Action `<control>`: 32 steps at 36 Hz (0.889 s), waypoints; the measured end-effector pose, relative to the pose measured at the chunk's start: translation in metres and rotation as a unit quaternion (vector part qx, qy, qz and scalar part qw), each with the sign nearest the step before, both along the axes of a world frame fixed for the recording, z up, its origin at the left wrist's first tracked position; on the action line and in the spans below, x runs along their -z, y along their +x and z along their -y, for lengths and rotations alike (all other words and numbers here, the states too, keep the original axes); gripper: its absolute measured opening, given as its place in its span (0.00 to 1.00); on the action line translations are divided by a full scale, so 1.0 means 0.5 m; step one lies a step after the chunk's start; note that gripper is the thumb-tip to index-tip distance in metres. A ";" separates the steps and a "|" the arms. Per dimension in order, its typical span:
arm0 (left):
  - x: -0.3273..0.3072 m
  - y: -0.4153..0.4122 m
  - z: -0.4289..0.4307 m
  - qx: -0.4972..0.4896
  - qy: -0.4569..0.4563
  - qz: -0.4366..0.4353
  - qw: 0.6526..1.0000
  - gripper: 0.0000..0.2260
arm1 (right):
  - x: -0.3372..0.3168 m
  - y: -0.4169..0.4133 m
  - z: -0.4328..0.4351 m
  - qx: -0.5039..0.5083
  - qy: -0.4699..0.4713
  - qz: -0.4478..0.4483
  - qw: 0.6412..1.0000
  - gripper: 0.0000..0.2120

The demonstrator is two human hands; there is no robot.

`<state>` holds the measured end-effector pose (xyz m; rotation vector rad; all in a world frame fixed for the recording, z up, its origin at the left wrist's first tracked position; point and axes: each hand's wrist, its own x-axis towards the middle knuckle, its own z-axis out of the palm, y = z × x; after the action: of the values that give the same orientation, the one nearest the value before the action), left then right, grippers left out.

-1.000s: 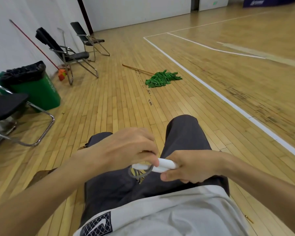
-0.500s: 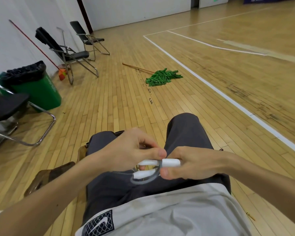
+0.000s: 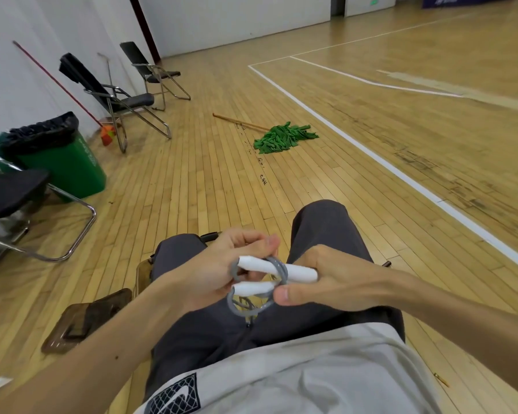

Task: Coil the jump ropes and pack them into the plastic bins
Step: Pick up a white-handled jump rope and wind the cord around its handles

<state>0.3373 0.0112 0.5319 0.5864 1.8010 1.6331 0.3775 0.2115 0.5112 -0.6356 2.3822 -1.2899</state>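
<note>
I sit with a jump rope (image 3: 277, 268) held over my lap: two white handles lie side by side, and its grey cord (image 3: 245, 309) loops around them and hangs below. My left hand (image 3: 222, 270) pinches the cord at the handles from the left. My right hand (image 3: 320, 279) grips the handles' right ends, thumb under them. A brown translucent plastic bin (image 3: 81, 321) lies on the floor beside my left leg, and the edge of another one (image 3: 142, 270) shows by my left knee.
A green mop (image 3: 283, 137) with a wooden stick lies on the wooden floor ahead. A green trash bin (image 3: 63, 162), several folding chairs (image 3: 123, 100) and a broom stand along the left wall. A white court line (image 3: 401, 174) runs on the right.
My left hand has opened out and carried the grey cord around the two handles, so both handles and the loop now show. My right hand has kept its grip.
</note>
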 end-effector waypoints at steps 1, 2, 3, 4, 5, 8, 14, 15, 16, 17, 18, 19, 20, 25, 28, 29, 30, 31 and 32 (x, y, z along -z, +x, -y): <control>0.001 0.002 -0.003 -0.009 0.005 0.004 1.000 0.19 | 0.001 -0.003 -0.003 0.004 -0.009 0.004 1.000 0.38; 0.000 0.006 -0.005 -0.019 0.003 0.002 1.000 0.20 | 0.002 -0.007 -0.008 0.009 -0.019 0.007 1.000 0.38; 0.004 0.005 -0.005 -0.033 -0.007 -0.011 0.999 0.20 | 0.003 -0.011 -0.012 0.014 -0.029 0.006 0.999 0.36; 0.004 0.006 -0.007 -0.052 -0.024 -0.030 0.998 0.19 | 0.003 -0.015 -0.016 0.023 -0.042 0.002 0.999 0.34; 0.009 0.004 -0.011 -0.074 -0.039 -0.046 0.995 0.16 | 0.001 -0.018 -0.017 0.033 -0.060 0.000 0.998 0.31; 0.034 0.003 -0.029 -0.125 -0.045 -0.040 0.990 0.16 | -0.001 -0.031 -0.019 0.079 -0.125 0.006 0.989 0.27; 0.068 0.031 -0.040 -0.092 -0.172 -0.191 0.962 0.21 | 0.012 -0.070 -0.020 0.215 -0.101 -0.023 0.971 0.30; 0.066 0.028 -0.034 -0.086 -0.211 -0.242 0.943 0.21 | 0.018 -0.073 -0.022 0.226 -0.077 -0.033 0.970 0.31; 0.062 0.028 -0.030 -0.077 -0.246 -0.282 0.924 0.20 | 0.026 -0.076 -0.025 0.237 -0.049 -0.041 0.969 0.31; 0.057 0.028 -0.027 -0.066 -0.276 -0.309 0.908 0.20 | 0.033 -0.078 -0.026 0.244 -0.023 -0.046 0.968 0.32; 0.052 0.030 -0.025 -0.051 -0.303 -0.327 0.894 0.19 | 0.040 -0.080 -0.027 0.248 -0.002 -0.048 0.968 0.31; 0.045 0.032 -0.024 -0.034 -0.332 -0.345 0.877 0.17 | 0.046 -0.083 -0.027 0.249 0.016 -0.048 0.967 0.31; 0.037 0.035 -0.023 -0.016 -0.364 -0.367 0.856 0.16 | 0.049 -0.084 -0.027 0.249 0.035 -0.047 0.967 0.30; -0.001 0.028 -0.016 0.067 -0.502 -0.475 0.720 0.11 | 0.047 -0.098 -0.026 0.203 0.124 -0.013 0.971 0.33; -0.022 0.018 -0.018 0.082 -0.516 -0.516 0.679 0.10 | 0.044 -0.093 -0.018 0.180 0.156 -0.005 0.971 0.33; -0.032 0.013 -0.017 0.082 -0.502 -0.525 0.683 0.08 | 0.042 -0.090 -0.015 0.178 0.164 -0.006 0.970 0.33; -0.041 0.008 -0.015 0.085 -0.482 -0.532 0.691 0.07 | 0.040 -0.087 -0.013 0.175 0.170 -0.002 0.970 0.33; -0.049 0.003 -0.013 0.092 -0.463 -0.534 0.701 0.06 | 0.036 -0.083 -0.012 0.169 0.178 0.005 0.969 0.33; -0.056 -0.001 -0.010 0.100 -0.448 -0.534 0.710 0.06 | 0.032 -0.080 -0.011 0.158 0.190 0.012 0.969 0.34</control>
<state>0.3366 0.0164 0.5597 1.2911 2.8191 -0.0521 0.3375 0.2169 0.4950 -0.1303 2.6834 -0.8970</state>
